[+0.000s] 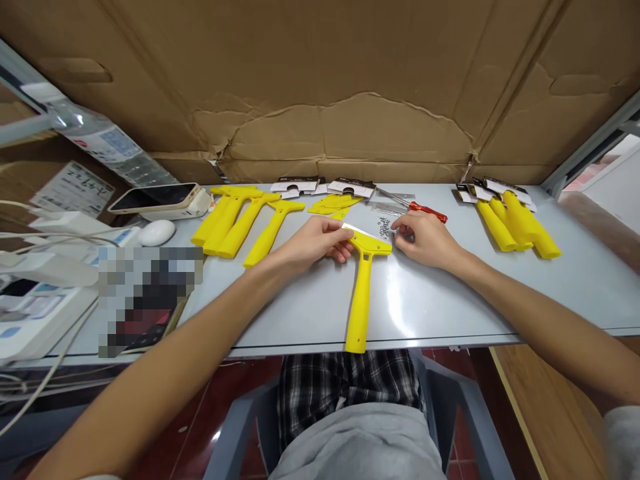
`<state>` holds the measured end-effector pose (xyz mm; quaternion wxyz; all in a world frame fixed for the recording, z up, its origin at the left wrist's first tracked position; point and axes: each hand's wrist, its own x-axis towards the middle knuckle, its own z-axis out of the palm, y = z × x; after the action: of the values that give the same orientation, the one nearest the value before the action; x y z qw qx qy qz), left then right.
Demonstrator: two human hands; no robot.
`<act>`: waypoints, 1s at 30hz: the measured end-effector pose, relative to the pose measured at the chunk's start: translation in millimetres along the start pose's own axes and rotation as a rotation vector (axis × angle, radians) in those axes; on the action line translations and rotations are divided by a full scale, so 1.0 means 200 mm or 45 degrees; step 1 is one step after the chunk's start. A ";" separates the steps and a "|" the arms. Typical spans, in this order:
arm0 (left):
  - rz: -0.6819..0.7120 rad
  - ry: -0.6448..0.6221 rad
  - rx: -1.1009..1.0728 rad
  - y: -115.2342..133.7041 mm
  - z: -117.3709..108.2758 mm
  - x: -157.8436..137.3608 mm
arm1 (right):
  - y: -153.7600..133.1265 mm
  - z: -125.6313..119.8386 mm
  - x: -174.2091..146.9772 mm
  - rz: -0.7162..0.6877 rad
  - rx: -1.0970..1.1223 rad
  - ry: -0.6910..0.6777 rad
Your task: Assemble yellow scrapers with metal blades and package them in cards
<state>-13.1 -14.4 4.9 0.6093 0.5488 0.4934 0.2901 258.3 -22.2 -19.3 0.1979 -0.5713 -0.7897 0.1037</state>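
A yellow scraper lies in front of me, its handle end pointing towards the table's front edge. My left hand is closed on the left side of its head, with a metal blade strip along the top. My right hand is beside a small heap of screws, thumb and fingertips pinched together; whatever is between them is too small to make out. Behind the right hand lies a screwdriver with a red handle. Flat metal blades rest near its shaft, and thin yellow plastic pieces are stacked left of them.
Several yellow scrapers lie to the left; others with card headers are at the right. Black-and-white cards sit along the cardboard wall. A phone, white mouse, power strips and bottle occupy the left.
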 end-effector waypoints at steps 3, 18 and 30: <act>-0.003 0.037 -0.013 0.01 0.00 0.00 | 0.00 0.01 0.00 0.020 -0.019 0.000; 0.036 -0.104 -0.057 -0.03 0.08 -0.04 | -0.05 0.00 -0.01 -0.180 0.536 0.104; 0.049 -0.214 -0.184 -0.07 0.10 -0.04 | -0.21 0.08 -0.08 -0.326 0.540 0.206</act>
<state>-0.9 -32.3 -7.1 0.6808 0.5353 0.4077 0.2893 219.6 -49.3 -20.7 0.3872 -0.4188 -0.7979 0.1951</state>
